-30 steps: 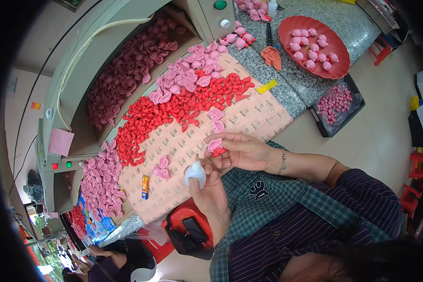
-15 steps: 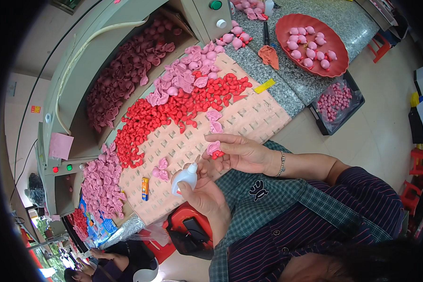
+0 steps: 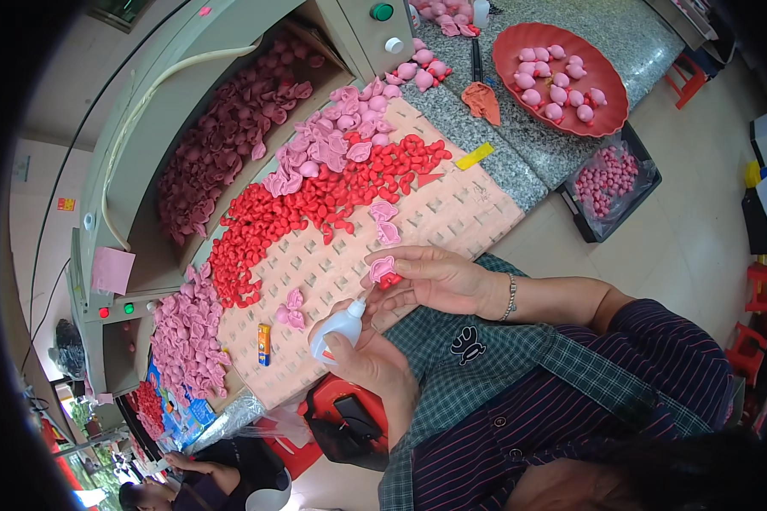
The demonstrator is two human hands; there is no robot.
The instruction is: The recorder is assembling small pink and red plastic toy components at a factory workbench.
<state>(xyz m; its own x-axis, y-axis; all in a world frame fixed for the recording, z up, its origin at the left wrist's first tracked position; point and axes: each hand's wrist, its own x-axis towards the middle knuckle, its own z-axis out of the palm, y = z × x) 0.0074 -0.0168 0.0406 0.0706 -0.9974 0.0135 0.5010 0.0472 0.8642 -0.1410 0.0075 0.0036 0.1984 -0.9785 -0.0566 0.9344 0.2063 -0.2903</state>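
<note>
My left hand (image 3: 371, 362) is wrapped round a small white squeeze bottle (image 3: 341, 328), its narrow nozzle tilted up toward my other hand. Between the fingers and thumb of my right hand (image 3: 439, 277) is a pink, hollow, shell-shaped piece (image 3: 382, 269) with a red part at its lower edge. The nozzle tip is just below this piece; I cannot tell whether they touch. Two similar pink pieces (image 3: 385, 223) lie on the work surface beyond my right hand. Another pink piece (image 3: 291, 309) lies left of the bottle.
A heap of small red parts (image 3: 315, 200) curves across the patterned board (image 3: 452, 209), with pink piles (image 3: 187, 332) beside it. An orange-and-blue small box (image 3: 264, 345) lies near the front. A red dish (image 3: 605, 119) holds pink figures. A grey machine opening (image 3: 230, 128) stands behind.
The bottle's nozzle has shifted slightly right, closer to the pink piece. The whole view has shifted a little. Both hands keep their holds.
</note>
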